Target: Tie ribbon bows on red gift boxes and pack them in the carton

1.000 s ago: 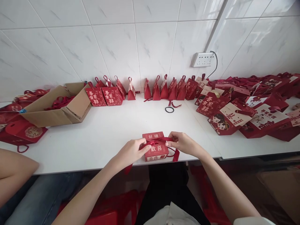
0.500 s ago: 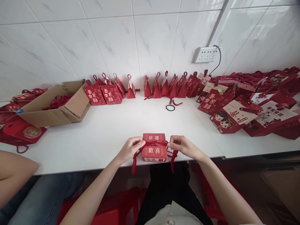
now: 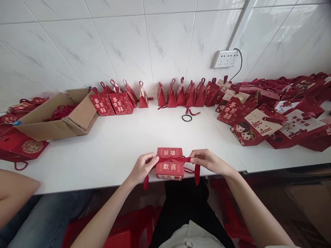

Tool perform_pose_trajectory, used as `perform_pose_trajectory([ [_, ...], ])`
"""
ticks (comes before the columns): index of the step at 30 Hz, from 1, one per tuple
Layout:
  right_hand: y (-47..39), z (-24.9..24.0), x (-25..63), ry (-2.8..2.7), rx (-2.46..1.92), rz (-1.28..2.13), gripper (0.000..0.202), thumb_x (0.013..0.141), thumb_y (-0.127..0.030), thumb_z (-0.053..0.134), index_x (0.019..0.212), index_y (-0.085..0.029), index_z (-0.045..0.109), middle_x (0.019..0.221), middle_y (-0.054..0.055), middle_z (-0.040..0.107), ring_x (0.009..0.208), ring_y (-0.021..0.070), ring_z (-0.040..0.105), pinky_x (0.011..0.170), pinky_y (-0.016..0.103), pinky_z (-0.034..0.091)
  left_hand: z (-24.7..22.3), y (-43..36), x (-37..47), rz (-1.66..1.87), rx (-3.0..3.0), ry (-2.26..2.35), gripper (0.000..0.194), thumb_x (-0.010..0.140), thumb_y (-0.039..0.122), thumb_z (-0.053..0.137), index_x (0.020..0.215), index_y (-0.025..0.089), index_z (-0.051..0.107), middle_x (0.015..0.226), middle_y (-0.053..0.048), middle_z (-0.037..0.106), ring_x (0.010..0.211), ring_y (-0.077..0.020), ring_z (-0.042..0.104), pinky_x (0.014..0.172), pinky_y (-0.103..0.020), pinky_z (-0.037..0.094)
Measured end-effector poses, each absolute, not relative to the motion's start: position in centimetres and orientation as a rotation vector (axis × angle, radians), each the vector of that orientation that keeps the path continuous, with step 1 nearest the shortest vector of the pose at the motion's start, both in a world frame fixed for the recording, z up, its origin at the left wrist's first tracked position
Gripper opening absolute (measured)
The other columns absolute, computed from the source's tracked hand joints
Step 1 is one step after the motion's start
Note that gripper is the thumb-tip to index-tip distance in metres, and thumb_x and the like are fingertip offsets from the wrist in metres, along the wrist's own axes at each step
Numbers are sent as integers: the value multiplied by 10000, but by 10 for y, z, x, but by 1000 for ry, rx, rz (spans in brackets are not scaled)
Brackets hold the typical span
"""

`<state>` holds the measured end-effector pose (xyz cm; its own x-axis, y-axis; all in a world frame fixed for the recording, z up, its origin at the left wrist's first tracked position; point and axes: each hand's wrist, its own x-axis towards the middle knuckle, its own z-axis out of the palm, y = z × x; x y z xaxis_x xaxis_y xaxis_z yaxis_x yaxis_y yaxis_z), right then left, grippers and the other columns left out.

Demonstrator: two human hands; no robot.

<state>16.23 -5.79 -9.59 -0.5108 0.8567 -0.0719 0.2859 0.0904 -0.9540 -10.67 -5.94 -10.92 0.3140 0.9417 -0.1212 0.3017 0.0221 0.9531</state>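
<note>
In the head view a red gift box (image 3: 169,169) with pale lettering lies at the table's front edge, between my hands. A red ribbon (image 3: 184,159) runs across its top and is crossed or knotted near the middle. My left hand (image 3: 147,164) pinches one side of the ribbon close against the box's left edge. On the right, my right hand (image 3: 205,159) pinches the other side, a little way off the box. Loose ribbon ends hang below both hands. A twisted red cord loop sticks out at the box's right side.
Finished-looking red gift boxes (image 3: 190,94) stand along the tiled wall, with more piled at right (image 3: 258,124). A cardboard box (image 3: 59,131) of red ribbon sits left. A black ring (image 3: 187,118) lies on the white table (image 3: 144,134). Another person's arm (image 3: 18,182) rests at far left.
My right hand has moved slightly right, away from the box, drawing out more ribbon on that side. My left hand stays about where it was, still pinching.
</note>
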Motion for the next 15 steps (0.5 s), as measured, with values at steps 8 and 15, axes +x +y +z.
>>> perform_pose_trajectory([
  [8,-68,-76,127,-1722,-973,1352,181,827,-345,598,864,-223,727,1173,67,634,1006,226,611,796,338,496,-98,-74,-84,681,1481,1249,401,838,443,480,569,186,327,543,59,321,507,-81,285,492,-235,234],
  [15,-68,-94,102,-1693,-1191,936,205,843,-287,537,795,-202,717,808,50,721,762,199,648,721,317,486,-72,-76,-93,518,1567,1248,329,851,466,465,672,191,433,586,47,488,554,-100,431,542,-226,342],
])
